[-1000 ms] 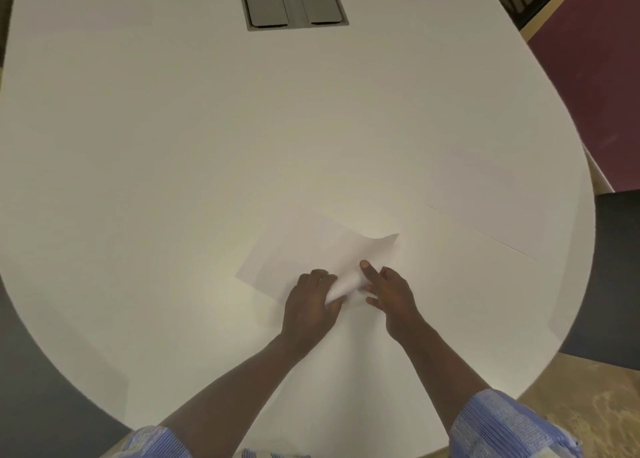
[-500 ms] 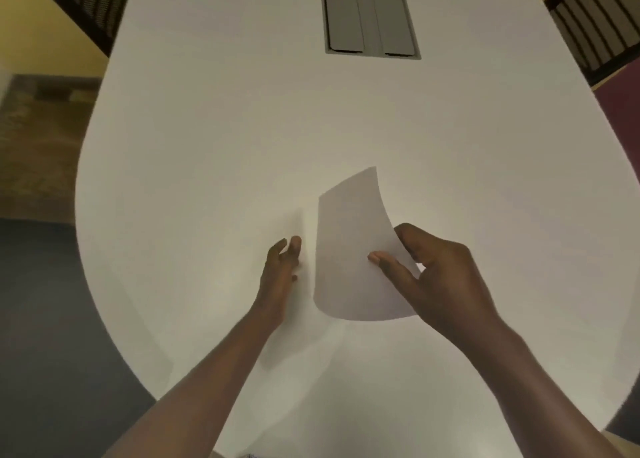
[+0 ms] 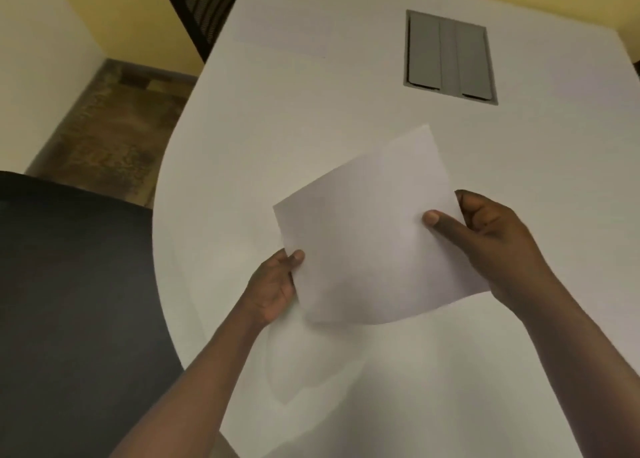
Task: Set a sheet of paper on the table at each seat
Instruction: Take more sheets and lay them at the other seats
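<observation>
A white sheet of paper is held in the air above the white table, slightly bowed. My left hand pinches its lower left edge with the thumb on top. At the sheet's right edge my right hand grips it, thumb lying across the top face. Another white sheet lies flat on the table at the far left, faint against the surface. The held sheet casts a shadow on the table below it.
A grey cable hatch is set into the table at the far middle. A black chair seat stands by the table's left edge. A dark slatted chair back is at the far left, over patterned carpet.
A second ago both hands worked at a sheet lying on the table. The right hand lifted it, and now the left hand has taken its lower left edge too. The view has swung left.
</observation>
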Demonstrator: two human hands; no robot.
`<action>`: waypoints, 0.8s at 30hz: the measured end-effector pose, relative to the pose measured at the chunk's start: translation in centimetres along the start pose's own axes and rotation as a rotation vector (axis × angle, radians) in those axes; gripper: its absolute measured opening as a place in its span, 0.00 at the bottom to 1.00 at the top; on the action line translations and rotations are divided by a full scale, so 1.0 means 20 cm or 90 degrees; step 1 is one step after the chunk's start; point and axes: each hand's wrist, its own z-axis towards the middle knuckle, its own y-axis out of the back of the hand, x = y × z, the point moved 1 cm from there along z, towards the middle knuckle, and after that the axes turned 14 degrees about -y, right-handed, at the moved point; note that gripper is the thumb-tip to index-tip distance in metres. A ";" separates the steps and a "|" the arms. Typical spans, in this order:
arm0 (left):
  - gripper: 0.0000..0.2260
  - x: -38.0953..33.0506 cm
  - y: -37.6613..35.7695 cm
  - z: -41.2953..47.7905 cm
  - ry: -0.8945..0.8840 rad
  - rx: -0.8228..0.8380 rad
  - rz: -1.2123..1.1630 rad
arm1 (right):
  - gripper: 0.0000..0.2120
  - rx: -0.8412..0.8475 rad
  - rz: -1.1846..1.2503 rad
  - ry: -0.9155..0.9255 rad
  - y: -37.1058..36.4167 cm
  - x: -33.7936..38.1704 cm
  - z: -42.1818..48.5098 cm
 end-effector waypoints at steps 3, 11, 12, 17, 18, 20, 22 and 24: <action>0.08 -0.10 0.14 0.02 -0.036 -0.070 0.093 | 0.09 0.004 0.040 -0.091 -0.12 -0.10 0.25; 0.01 -0.23 0.44 0.05 -0.093 -0.285 0.365 | 0.14 0.030 0.009 -0.218 -0.62 -0.31 0.75; 0.00 -0.23 0.47 0.06 -0.097 -0.297 0.396 | 0.12 0.041 0.009 -0.233 -0.68 -0.33 0.78; 0.14 -0.18 0.62 0.12 -0.080 -0.351 0.522 | 0.08 0.049 -0.041 -0.256 -0.87 -0.38 0.89; 0.16 -0.16 0.65 0.13 -0.074 -0.355 0.543 | 0.08 0.047 -0.050 -0.262 -0.90 -0.39 0.91; 0.15 -0.14 0.68 0.15 -0.067 -0.364 0.612 | 0.09 0.038 -0.072 -0.271 -0.94 -0.41 0.95; 0.15 -0.13 0.67 0.15 -0.086 -0.371 0.699 | 0.08 0.034 -0.082 -0.274 -0.96 -0.42 0.97; 0.30 -0.11 0.65 0.14 -0.143 -0.374 0.807 | 0.07 0.034 -0.086 -0.269 -0.98 -0.42 0.99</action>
